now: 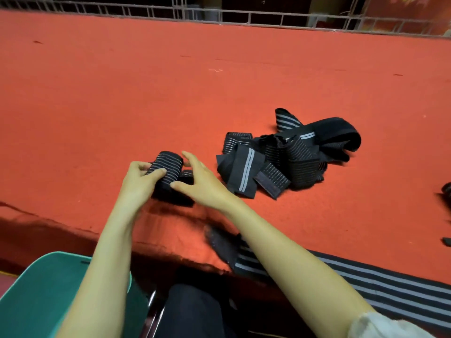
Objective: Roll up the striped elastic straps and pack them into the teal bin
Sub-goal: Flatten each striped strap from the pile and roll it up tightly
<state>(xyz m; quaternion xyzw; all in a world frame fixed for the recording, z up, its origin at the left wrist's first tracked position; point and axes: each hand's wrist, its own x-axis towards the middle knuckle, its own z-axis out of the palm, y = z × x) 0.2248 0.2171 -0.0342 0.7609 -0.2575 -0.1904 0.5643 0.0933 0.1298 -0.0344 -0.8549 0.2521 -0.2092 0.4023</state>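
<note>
Strap roll (168, 162) gripped by left hand (139, 176), right hand (202, 184) splayed alongside

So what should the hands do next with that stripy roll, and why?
Probably wind the roll over its short flat end before it goes in the teal bin. The left hand grips the roll, the right hand touches it, and that end looks unrolled.

Small packing workshop, by the look. Long work table (244, 81) covered in red felt, frayed at the near edge. Wire grid (219, 17) runs along the far side. Striped elastic straps (288, 157) heaped on the felt; teal bin (36, 289) below the table edge.
</note>
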